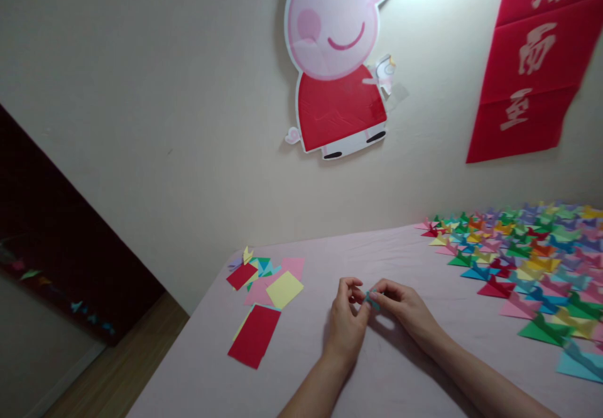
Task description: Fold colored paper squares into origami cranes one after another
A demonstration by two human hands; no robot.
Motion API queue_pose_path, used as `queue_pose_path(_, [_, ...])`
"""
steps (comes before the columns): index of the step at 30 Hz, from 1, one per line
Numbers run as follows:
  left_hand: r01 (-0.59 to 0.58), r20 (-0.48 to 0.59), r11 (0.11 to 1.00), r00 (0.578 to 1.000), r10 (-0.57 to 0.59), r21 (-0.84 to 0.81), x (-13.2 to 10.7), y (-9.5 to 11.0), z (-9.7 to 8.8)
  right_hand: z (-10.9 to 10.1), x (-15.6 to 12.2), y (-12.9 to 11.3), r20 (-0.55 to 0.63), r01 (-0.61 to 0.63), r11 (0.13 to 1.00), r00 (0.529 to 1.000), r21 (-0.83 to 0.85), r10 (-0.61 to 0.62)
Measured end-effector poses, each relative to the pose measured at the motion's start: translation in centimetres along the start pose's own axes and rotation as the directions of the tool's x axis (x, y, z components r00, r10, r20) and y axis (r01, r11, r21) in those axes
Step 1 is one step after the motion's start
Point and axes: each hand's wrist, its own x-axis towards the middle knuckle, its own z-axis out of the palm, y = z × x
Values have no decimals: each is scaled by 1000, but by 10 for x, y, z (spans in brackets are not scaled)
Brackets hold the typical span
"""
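Both hands meet over the pale pink cloth, pinching a small piece of light blue folded paper (pixel 371 300) between them. My left hand (pixel 347 317) grips its left side with thumb and fingers curled together. From the right, my right hand (pixel 400 305) pinches the other side between thumb and fingertips. Fingers cover much of the paper, so its exact shape is hard to make out. Left of the hands lie a red paper sheet (pixel 255 336) and a yellow paper sheet (pixel 285 290), both flat.
Rows of colourful folded paper figures (pixel 541 267) fill the right side of the pink cloth (pixel 292 393). More paper scraps, with a small yellow folded piece (pixel 247 255), lie at the far left corner. A pig cutout (pixel 343 107) and a red banner (pixel 527 72) hang on the wall.
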Motion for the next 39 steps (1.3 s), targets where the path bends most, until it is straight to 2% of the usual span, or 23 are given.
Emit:
queue_pose_path(6, [-32, 94, 985, 995, 16, 171, 3, -2, 2, 0, -1, 1, -25, 9, 998, 1000, 57, -8])
queue_pose_path(10, [-37, 123, 988, 992, 19, 149, 4, -6, 1, -1, -2, -1, 0, 9, 999, 1000, 42, -9])
queue_pose_path(14, [-10, 109, 993, 994, -4, 121, 4, -9, 0, -1, -2, -2, 27, 54, 997, 998, -48, -53])
queue_pose_path(19, [17, 110, 998, 994, -24, 64, 6, -13, 1, 1, -2, 2, -61, 114, 985, 991, -128, -123])
queue_pose_path(25, [38, 119, 999, 992, -36, -14, 9, -12, 0, 1, -1, 2, -122, 130, 985, 982, -114, -144])
queue_pose_path(34, [48, 92, 998, 995, -43, -45, 10, -7, -4, 2, 0, -2, 27, 83, 996, 996, -31, -82])
queue_pose_path(39, [50, 108, 998, 993, -47, -24, 9, -9, -3, 0, 0, 1, 7, 57, 998, 998, 6, -57])
